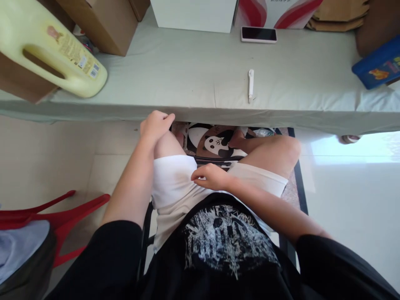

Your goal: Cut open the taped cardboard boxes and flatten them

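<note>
My left hand [157,124] rests on my left knee, just under the table's front edge. Its fingers are curled down, and nothing shows in them. Over my lap, against the white shorts [175,179], lies my right hand [211,176]. The fingers there are loosely bent, with a small gap to the thumb and nothing between them. Beyond both hands, a slim white tool [251,85], perhaps a box cutter, lies on the green tablecloth [187,71]. A phone-like device with a dark screen [258,35] lies farther back.
At the left, a yellow jug [75,62] leans over the table beside cardboard boxes [109,25]. White boxes [195,12] stand at the back. A blue package [379,66] sits at the right edge. A red chair [75,212] stands on the floor to my left.
</note>
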The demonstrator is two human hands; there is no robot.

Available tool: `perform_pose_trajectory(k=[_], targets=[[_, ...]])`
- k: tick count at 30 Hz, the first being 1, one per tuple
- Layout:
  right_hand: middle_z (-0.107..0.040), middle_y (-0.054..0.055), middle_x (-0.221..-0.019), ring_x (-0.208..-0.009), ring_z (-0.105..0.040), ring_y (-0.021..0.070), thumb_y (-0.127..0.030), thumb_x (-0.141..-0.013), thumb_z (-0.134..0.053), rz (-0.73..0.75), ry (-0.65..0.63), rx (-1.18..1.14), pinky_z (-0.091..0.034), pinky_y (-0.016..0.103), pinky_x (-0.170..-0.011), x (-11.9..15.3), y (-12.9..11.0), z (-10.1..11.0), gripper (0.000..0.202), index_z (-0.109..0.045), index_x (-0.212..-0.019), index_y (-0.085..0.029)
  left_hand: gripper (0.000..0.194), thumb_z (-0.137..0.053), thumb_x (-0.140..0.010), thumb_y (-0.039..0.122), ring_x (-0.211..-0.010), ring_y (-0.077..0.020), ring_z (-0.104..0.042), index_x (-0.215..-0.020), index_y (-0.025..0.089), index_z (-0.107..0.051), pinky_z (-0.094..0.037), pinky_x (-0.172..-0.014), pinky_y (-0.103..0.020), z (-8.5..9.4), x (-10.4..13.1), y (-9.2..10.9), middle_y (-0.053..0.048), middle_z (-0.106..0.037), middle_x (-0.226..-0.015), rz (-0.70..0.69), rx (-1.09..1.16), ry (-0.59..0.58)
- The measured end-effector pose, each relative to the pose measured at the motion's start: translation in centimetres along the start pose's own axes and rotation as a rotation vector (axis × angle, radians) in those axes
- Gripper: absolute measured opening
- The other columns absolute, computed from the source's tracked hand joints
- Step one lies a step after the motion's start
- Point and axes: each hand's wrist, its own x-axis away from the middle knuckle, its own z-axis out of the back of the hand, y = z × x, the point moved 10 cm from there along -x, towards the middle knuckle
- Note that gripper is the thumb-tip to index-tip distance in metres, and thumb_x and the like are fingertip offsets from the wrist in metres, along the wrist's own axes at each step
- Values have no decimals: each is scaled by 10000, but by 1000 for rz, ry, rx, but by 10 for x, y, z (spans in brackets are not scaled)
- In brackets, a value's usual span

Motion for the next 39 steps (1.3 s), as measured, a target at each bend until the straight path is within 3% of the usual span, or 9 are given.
perform_pose_trajectory(k=[3, 8, 15, 19, 22, 25, 28, 34, 39], targets=[[-778, 69, -1156, -1085, -706, 221, -195, -910, -639, 13, -108, 110, -492, 294, -935, -10, -8, -27, 197, -765, -1061, -203, 383, -481, -900, 451, -872, -312, -596, -595, 223, -529, -407, -795, -391, 7, 14, 10, -86, -537, -666, -34, -245, 93], [-758, 100, -1171, -1112, -702, 286, -251, -893, -675, -25, -226, 314, -518, 349, -900, -7, -9, -48, 220, -750, -1096, -212, 392, -438, -917, 481, -1001, -362, -611, -731, 201, -641, -423, -870, -415, 18, 23, 3, -177, -665, -851, -21, -303, 130], [-643, 136, -1364, -1238, -639, 295, -292, -811, -797, -4, -264, 475, -512, 368, -1015, -14, -10, -38, 555, -610, -1318, -164, 411, -491, -883, 554, -1022, -380, -618, -717, 219, -662, -427, -872, -434, 41, 11, -40, -185, -681, -862, 46, -230, 230], [-665, 112, -1346, -1246, -643, 300, -298, -844, -768, 0, -260, 538, -537, 382, -989, -20, -18, -45, 475, -622, -1285, -198, 410, -501, -879, 534, -991, -368, -606, -648, 215, -612, -424, -845, -416, 63, 16, -73, -186, -657, -806, 110, -221, 271], [-705, 133, -1273, -1179, -686, 309, -235, -875, -715, -36, -235, 577, -567, 393, -917, -25, -17, -57, 362, -643, -1226, -179, 409, -462, -912, 481, -920, -329, -590, -623, 212, -567, -406, -785, -378, 74, 21, -78, -156, -618, -718, 110, -214, 315], [-741, 170, -1158, -1117, -717, 307, -164, -977, -522, -90, -195, 588, -576, 403, -872, -25, -6, -63, 271, -641, -1220, -141, 394, -465, -930, 433, -836, -271, -563, -616, 210, -547, -362, -728, -352, 66, 16, -60, -105, -561, -657, 34, -171, 340], [-745, 192, -1117, -1073, -730, 297, -122, -1017, -379, -114, -192, 565, -574, 398, -859, -18, 10, -62, 324, -651, -1192, -114, 411, -480, -942, 404, -723, -197, -471, -580, 210, -496, -311, -673, -327, 44, 4, -28, -42, -451, -600, -88, -77, 331], [-727, 165, -1162, -1040, -714, 291, -160, -996, -446, -53, -266, 396, -546, 389, -875, -4, 24, -49, 253, -693, -1044, -143, 482, -533, -947, 347, -647, -136, -295, -527, 199, -350, -226, -640, -321, -6, -3, 34, -2, -237, -636, -231, 55, 191], [-745, 53, -1011, -937, -674, 186, -228, -1005, -483, 93, -359, 143, -511, 281, -848, -20, 26, -35, 202, -679, -1006, -183, 540, -555, -945, 365, -617, -121, -240, -549, 200, -229, -181, -618, -330, -16, -9, 47, 4, -175, -642, -223, 38, 171]])
